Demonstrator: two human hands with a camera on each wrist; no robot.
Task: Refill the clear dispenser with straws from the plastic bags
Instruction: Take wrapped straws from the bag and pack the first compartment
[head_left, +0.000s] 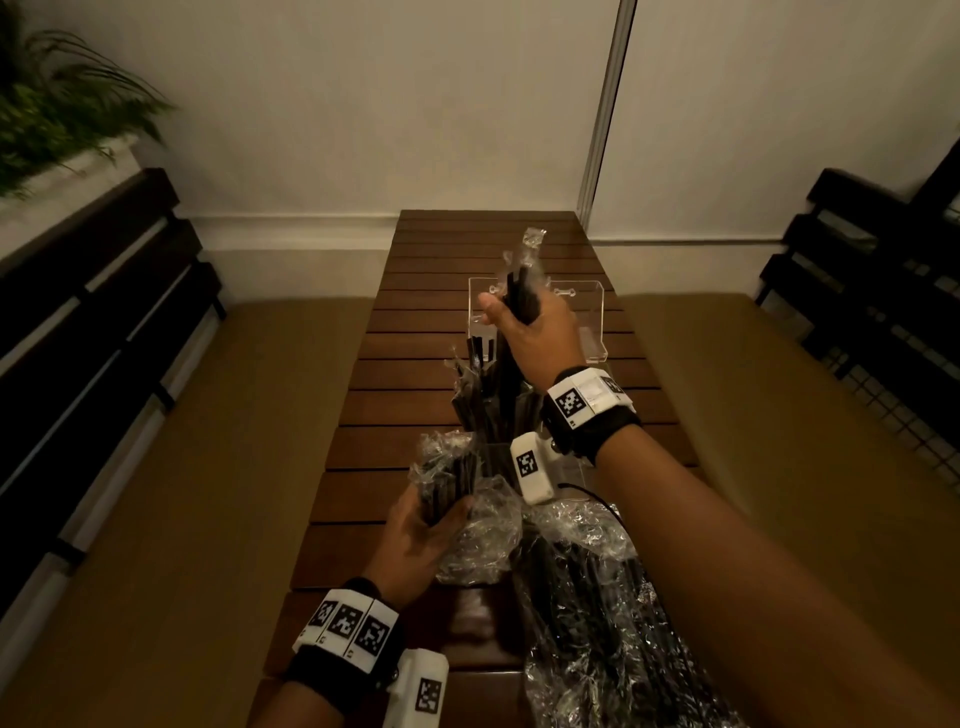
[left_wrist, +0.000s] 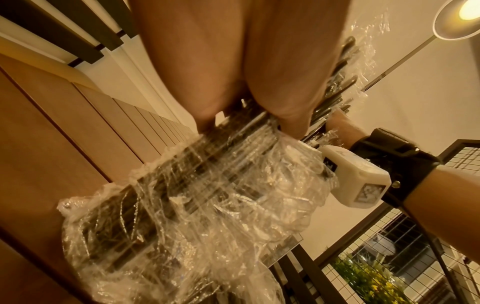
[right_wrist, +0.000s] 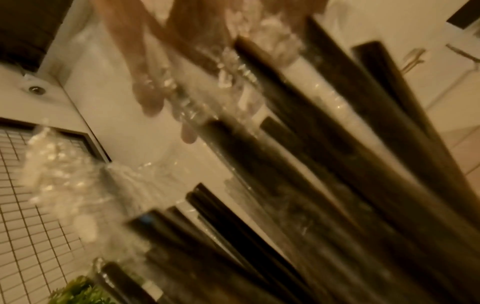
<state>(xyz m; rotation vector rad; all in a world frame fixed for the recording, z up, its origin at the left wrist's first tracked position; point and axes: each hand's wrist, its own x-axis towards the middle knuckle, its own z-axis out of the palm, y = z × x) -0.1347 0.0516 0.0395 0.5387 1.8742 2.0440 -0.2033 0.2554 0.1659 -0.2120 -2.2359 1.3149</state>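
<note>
The clear acrylic dispenser (head_left: 587, 306) stands on the far half of the wooden slatted table (head_left: 415, 332). My right hand (head_left: 519, 314) is raised just in front of it and grips a bunch of black straws (head_left: 522, 288) in clear wrappers. The right wrist view is blurred; the straws (right_wrist: 311, 164) fill it, with the fingers (right_wrist: 150, 92) curled at the top. Nearer to me, my left hand (head_left: 436, 512) grips a crinkled plastic bag (head_left: 447, 467) of black straws, seen close up as bag (left_wrist: 207, 195). More straws (head_left: 485, 395) fan out of it between the hands.
A second plastic bag of black straws (head_left: 582, 623) lies on the near right of the table, partly under my right forearm. Cushioned benches (head_left: 156, 519) with dark slatted backs flank the table. A plant (head_left: 57, 104) sits at the far left.
</note>
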